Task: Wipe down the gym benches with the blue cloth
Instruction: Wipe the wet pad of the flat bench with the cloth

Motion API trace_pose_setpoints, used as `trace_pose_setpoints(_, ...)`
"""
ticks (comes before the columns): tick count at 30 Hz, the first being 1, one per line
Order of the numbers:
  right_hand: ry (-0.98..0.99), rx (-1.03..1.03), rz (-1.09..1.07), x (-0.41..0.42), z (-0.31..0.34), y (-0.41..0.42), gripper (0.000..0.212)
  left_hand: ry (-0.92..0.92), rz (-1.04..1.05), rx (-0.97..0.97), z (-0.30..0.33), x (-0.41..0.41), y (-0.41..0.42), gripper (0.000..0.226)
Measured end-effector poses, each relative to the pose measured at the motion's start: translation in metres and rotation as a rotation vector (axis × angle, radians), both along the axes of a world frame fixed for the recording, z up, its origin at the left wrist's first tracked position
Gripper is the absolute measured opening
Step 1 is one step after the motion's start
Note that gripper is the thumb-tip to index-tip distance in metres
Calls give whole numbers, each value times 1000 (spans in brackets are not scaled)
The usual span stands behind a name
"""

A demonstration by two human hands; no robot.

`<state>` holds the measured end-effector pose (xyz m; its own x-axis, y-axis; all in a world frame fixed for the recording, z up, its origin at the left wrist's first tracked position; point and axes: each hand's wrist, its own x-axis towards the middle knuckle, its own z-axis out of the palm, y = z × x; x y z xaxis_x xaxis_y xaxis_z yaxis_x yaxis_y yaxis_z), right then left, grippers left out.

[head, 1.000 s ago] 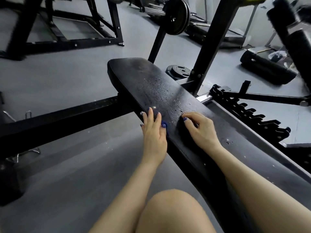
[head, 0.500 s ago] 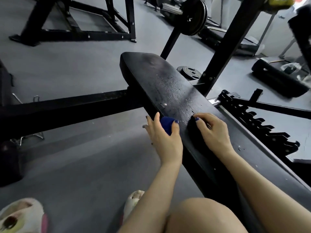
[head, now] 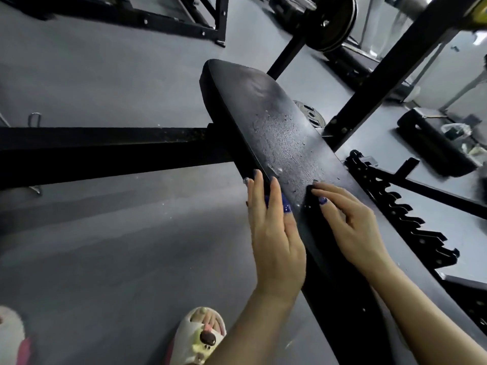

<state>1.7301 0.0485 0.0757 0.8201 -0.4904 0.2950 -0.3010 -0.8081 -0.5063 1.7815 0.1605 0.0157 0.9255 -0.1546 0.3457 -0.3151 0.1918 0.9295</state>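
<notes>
Black padding, speckled with droplets, runs away from the camera: the bench [head: 276,133] lies diagonally across the view, its far end rounded and its near end passing under the person's forearms. The left hand [head: 274,233] lies against the bench's left edge with fingers straight and close together, pressing the cloth [head: 284,204] onto the pad's side; only a small blue patch shows between the fingers, so how the rest is folded cannot be told. The right hand [head: 350,222] rests on top of the pad, fingers loosely bent with the tips touching the surface, holding nothing.

Most of the droplets sit beyond both hands, toward the far end, so the top looks largely unwiped. The cloth appears bunched small under the palm; in that state it would likely smear moisture in narrow streaks and miss patches between passes. Pressed only by flat fingers against a sloping edge, it could also slip out and drop to the floor [head: 105,246], picking up grit. The wet vinyl may let the bracing right hand slide if weight shifts onto it. A slipper [head: 200,335] stands just below the pad's edge, where runoff could fall.
</notes>
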Motion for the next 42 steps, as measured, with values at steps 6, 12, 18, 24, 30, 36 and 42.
trace_pose_setpoints(6, -95, 122, -77, 32, -1, -7, 26, 137, 33, 71, 8, 86, -18, 50)
trace_pose_setpoints(12, -116, 90, -40, 29, -3, -2, 28, 128, 0, 11, -5, 24, -5, 49)
trace_pose_setpoints(18, -121, 74, -81, 31, -2, 2, 25, 192, -40, 18, 0, 73, -9, 47)
trace_pose_setpoints(24, -140, 86, -114, 31, 2, 3, 25, -74, -114, 44, 3, 36, 5, 22)
trace_pose_setpoints(30, -152, 99, -109, 30, 2, 1, 26, -307, -139, 247, 5, 27, 6, 30)
trace_pose_setpoints(36, -177, 171, -137, 30, 3, 1, 23, -239, -114, 516, 28, 100, -10, 65)
trace_pose_setpoints(42, -199, 177, -149, 26, 3, 0, 24, 67, -238, 88, 22, 74, 1, 55)
